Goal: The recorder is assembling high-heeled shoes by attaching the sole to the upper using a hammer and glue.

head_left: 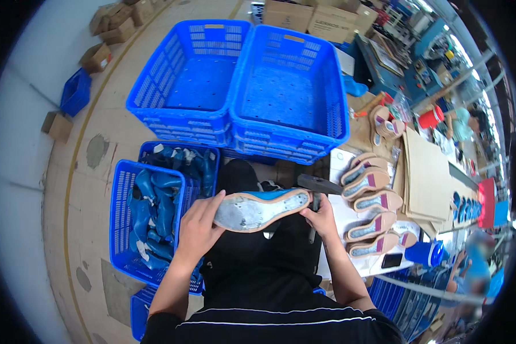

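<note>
A shoemaking workshop on a factory floor: blue shoe lasts fill a perforated plastic crate, while shoe soles lie in a row on a workbench beside stacked sheets of board. Larger blue crates stand nearby, cardboard cartons line a pale wall past a yellow floor line, and a co-worker appears at right.

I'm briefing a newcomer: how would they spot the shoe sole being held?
Find the two big blue crates side by side near the top. Below them, between the left hand and right hand, is the shoe sole, its pale grey face toward the camera. Unlike the purple-patched soles on the table to the right, it shows no purple.
</note>
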The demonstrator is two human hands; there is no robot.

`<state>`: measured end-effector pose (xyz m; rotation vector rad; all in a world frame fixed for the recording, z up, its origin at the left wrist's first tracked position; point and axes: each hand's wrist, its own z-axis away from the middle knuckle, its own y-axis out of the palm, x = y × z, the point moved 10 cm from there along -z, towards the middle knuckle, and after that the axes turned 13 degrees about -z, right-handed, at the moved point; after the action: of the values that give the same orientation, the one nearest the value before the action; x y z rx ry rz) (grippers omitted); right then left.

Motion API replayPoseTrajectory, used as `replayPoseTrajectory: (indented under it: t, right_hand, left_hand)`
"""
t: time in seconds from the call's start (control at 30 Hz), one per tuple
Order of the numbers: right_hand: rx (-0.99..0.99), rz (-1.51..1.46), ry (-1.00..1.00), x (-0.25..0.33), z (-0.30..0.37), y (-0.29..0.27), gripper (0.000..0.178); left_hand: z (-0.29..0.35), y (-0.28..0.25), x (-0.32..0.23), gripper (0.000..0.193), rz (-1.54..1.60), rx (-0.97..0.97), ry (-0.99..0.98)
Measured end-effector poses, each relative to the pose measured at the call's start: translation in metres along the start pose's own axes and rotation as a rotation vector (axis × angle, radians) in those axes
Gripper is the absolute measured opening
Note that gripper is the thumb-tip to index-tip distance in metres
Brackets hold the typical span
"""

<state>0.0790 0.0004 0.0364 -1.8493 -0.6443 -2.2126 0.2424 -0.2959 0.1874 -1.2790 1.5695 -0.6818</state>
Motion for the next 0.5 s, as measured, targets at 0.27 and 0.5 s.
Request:
replayPoseTrajectory:
  t: [0.27,0.5]
  right_hand:
    - [-0.043,-0.364,0.029,0.038,0.003,0.027,0.042]
    - [-0.106,-0.418,0.264,0.041,0.038,0.058,0.025]
  left_hand:
    - [-0.027,-0.037,0.000,0.050,0.409,-0.354,0.060]
    - [-0.106,0.018,0.017,0.017,1.134,-0.412,-0.499]
